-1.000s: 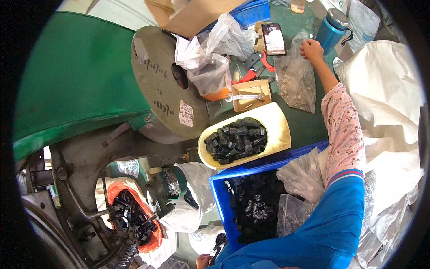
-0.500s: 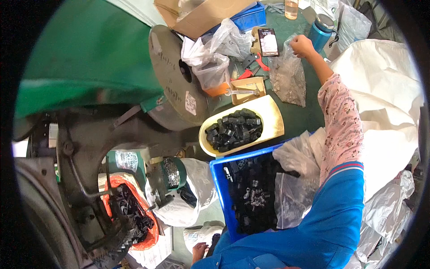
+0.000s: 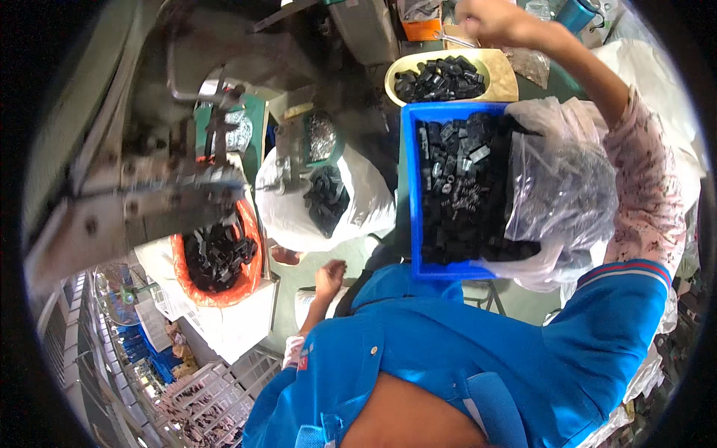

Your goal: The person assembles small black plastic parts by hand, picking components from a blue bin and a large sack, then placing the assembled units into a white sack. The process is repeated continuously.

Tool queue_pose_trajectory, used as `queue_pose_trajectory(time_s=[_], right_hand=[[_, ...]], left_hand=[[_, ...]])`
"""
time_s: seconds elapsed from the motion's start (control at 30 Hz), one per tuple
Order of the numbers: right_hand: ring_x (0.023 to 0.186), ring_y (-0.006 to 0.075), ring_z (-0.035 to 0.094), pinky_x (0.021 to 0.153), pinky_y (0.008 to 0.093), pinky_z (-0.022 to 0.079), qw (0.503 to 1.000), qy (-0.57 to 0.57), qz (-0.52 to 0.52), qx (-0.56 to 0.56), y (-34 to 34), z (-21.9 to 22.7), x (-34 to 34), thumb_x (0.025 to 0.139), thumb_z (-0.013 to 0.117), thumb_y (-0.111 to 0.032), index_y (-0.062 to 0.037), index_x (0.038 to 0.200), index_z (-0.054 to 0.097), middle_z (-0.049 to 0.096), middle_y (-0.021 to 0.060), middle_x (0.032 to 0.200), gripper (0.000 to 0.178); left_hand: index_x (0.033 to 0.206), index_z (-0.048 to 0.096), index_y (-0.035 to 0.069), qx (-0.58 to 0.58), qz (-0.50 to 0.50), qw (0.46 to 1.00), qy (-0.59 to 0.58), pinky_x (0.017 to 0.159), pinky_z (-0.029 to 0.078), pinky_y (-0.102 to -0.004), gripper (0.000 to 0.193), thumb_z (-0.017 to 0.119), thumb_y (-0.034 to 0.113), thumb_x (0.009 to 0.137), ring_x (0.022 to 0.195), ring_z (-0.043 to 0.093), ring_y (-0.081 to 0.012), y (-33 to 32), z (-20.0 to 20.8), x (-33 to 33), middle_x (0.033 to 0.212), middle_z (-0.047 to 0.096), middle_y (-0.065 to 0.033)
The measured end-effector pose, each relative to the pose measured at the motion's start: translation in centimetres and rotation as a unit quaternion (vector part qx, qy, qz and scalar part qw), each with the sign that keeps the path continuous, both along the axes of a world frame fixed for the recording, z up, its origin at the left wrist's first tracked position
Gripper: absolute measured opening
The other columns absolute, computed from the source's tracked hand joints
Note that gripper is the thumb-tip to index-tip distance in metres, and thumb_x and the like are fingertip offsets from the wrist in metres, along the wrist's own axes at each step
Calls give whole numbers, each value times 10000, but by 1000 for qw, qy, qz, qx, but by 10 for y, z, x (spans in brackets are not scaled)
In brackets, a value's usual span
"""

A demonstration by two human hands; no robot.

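My right hand [image 3: 493, 22] is at the top edge, its fingers curled together above the wrench [image 3: 457, 39]. What they hold, if anything, is too small or hidden to make out. A clear bag of small metal parts [image 3: 530, 67] lies just beyond my right forearm. Low in front of my body, my left hand [image 3: 330, 279] has its fingers curled in, and nothing shows in it. Below my right hand stands a cream scoop-shaped tub [image 3: 502, 73] of black plastic parts [image 3: 441, 78]. Nearer me is a blue crate [image 3: 410, 187] holding more black parts, some small metal pieces and clear plastic bags [image 3: 564, 187].
Dark machine parts [image 3: 142, 201] reach in from the left. Between them and the crate hangs a white bag [image 3: 366, 201] with black parts and a green container [image 3: 321, 138] of shiny bits. An orange-lined box [image 3: 254, 257] of black parts stands lower left. A blue flask [image 3: 576, 13] is top right.
The view has swung down and to the left. My right hand has left the clear bag and come leftward over the wrench. My left hand stays low by my body.
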State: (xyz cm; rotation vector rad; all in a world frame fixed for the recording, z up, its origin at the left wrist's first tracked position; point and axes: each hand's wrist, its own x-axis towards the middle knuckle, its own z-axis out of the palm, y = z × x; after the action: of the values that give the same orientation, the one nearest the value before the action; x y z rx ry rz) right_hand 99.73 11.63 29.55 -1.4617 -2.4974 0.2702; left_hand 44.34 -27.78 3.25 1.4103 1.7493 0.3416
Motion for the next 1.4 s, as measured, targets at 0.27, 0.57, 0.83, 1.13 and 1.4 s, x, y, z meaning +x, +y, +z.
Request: queue_pose_trajectory(time_s=[0.27,0.57,0.83,1.13,1.4], right_hand=[[740,341,682,663,426,538,964,97,112,-220,-194,-14,-169,872,635,-195,-8,918,637,671,200,821,192],[671,212,695,556,324,553,770,362,-370,-374,-274,-206,-353,836,722,-362,40,1264,509,679,198,992,625],[551,167,639,486,318,533,847,250,-371,-286,-247,-284,-387,765,706,-164,20,1099,648,677,106,753,385],[610,153,622,541,281,500,797,394,-279,-363,-260,-259,-376,895,573,-95,42,1164,611,660,97,819,305],[826,343,690,749,405,540,896,323,-215,-218,-284,-238,-393,844,636,-171,-40,1032,686,695,189,935,234]], left_hand=[[953,675,35,240,-88,967,3,683,550,-359,118,628,77,853,774,702,-270,60,39,-18,880,711,-128],[1016,624,55,308,-387,868,35,802,470,-422,338,682,193,713,932,614,-320,105,29,-60,936,660,-128],[1015,637,63,275,-375,885,-25,756,506,-484,265,605,66,752,797,634,-351,99,-11,-82,808,637,-160],[1088,625,59,244,8,938,246,799,520,-475,299,617,94,791,919,640,-396,95,92,-261,933,671,-205],[1204,514,29,130,-37,946,295,915,419,-485,449,678,168,809,1117,541,-416,78,19,-285,1171,592,-224]])
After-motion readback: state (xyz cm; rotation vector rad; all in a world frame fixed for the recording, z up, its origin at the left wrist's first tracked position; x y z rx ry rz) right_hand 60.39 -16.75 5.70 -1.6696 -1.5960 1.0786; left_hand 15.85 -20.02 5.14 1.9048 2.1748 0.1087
